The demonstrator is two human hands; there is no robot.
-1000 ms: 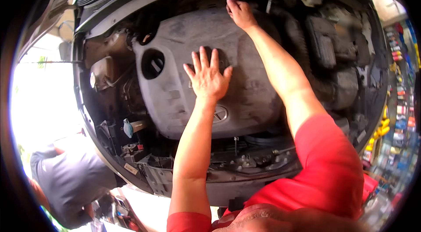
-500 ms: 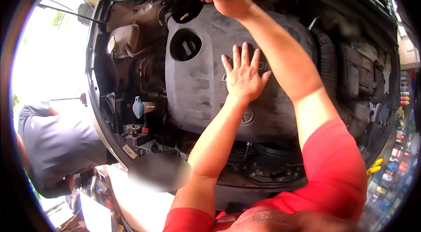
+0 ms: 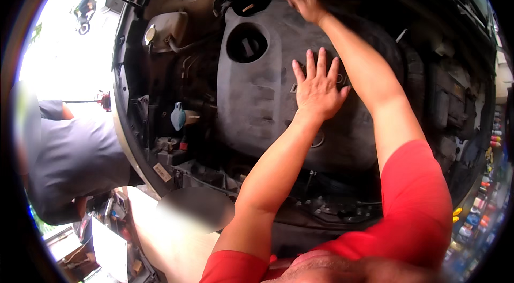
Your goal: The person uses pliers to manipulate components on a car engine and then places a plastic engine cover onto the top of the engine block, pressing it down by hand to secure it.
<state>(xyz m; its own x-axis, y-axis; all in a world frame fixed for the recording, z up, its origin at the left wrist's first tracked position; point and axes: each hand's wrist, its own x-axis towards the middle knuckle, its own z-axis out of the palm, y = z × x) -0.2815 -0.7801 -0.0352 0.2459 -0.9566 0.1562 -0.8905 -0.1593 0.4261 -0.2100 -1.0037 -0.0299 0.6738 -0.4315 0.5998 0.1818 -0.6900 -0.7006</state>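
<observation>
My left hand lies flat on the dark grey plastic engine cover, its fingers spread over the raised lettering. My right hand is at the cover's far edge, the fingers curled into a loose fist with nothing seen in them. Shadow and slight blur hide part of these fingers. A round opening in the cover, left of my hands, shows a dark oil filler cap. Beyond it, a small light-coloured piece sits in a dark recess.
A whitish coolant tank and a blue washer filler cap are at the left of the bay. A ribbed hose runs on the right. A person in grey stands outside the car at left; shelves of small items are at right.
My right hand has come down from its raised place to the cover's far edge. My left hand stays flat on the cover. The whole view has shifted slightly.
</observation>
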